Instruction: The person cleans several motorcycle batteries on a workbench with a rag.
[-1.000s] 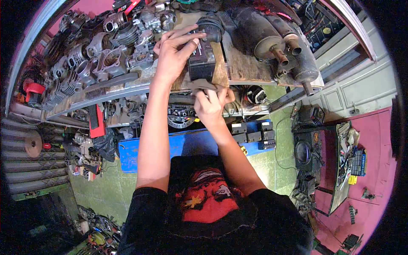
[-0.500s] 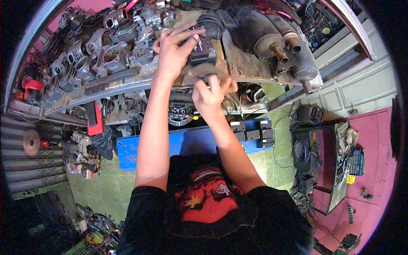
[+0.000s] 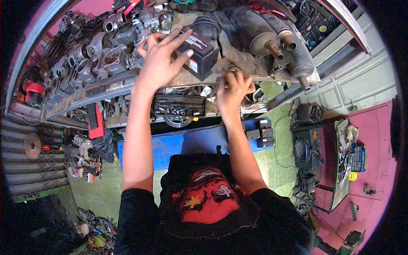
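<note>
A black box-shaped battery [image 3: 203,59] with white print on top and a red-and-white label on its side stands on the wooden shelf, one corner facing me. My left hand [image 3: 163,57] grips it from the left, fingers spread over the top edge and thumb at the near side. Just right of the battery, my right hand [image 3: 233,87] is closed around a flat greyish-brown piece [image 3: 223,66], blurred by motion; I cannot tell what it is.
Metal engine cylinders [image 3: 112,59] crowd the shelf on the left, and rusty exhaust mufflers [image 3: 263,42] lie on the right. Below are a tray of sockets [image 3: 178,105] and a blue bench [image 3: 170,142] with several black batteries [image 3: 265,132] at its right end.
The battery has turned, so its corner and side label now show. My left hand has shifted left and down with it; my right hand has moved right, away from the battery's front.
</note>
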Motion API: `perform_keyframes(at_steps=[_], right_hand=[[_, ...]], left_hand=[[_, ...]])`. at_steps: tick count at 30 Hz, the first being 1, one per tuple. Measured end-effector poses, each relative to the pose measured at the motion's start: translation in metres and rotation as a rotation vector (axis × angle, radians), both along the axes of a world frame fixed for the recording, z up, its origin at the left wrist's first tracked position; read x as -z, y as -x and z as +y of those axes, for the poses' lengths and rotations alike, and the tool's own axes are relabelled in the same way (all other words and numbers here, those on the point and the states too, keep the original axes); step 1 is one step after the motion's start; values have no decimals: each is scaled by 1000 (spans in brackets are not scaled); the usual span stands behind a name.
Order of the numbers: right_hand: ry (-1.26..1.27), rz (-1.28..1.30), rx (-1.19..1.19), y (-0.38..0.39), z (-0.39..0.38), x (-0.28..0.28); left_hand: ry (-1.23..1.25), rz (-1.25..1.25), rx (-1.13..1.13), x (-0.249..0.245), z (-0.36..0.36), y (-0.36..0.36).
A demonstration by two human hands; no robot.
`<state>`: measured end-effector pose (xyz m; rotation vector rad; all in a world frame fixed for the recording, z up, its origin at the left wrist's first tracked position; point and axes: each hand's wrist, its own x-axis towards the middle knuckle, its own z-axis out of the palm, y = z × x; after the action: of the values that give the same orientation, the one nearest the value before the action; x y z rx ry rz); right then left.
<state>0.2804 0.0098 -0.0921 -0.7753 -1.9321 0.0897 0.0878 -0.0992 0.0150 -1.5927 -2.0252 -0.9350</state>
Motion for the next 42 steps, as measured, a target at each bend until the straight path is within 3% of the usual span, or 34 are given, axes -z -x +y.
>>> perform_keyframes(at_steps=[5, 11, 14, 17, 22, 25, 28, 30, 35, 38, 42], right_hand=[[35, 182, -2, -4, 4, -16], [27, 209, -16, 4, -14, -44], [15, 213, -14, 19, -11, -47], [13, 210, 20, 40, -2, -46], [-160, 97, -75, 87, -38, -17], [-185, 148, -200, 96, -50, 0], [-88, 2, -131, 79, -48, 10], [-4, 130, 35, 68, -29, 9], [18, 244, 50, 70, -2, -23], [-44, 237, -40, 87, -23, -35], [-131, 52, -234, 91, -51, 3]], left_hand=[[23, 108, -136, -9, -1, -8], [-29, 173, -321, -12, 8, -25], [-57, 39, -227, -8, 10, -6], [-191, -134, 21, 4, 13, 15], [-134, -102, -24, -3, 12, 7], [-180, -267, 71, 5, 14, 17], [-182, -190, 27, 9, 12, 17], [-186, -197, 25, 9, 12, 14], [-204, -222, 27, 9, 14, 12], [-236, -309, 98, 11, 14, 12], [-252, -322, 121, 13, 16, 14]])
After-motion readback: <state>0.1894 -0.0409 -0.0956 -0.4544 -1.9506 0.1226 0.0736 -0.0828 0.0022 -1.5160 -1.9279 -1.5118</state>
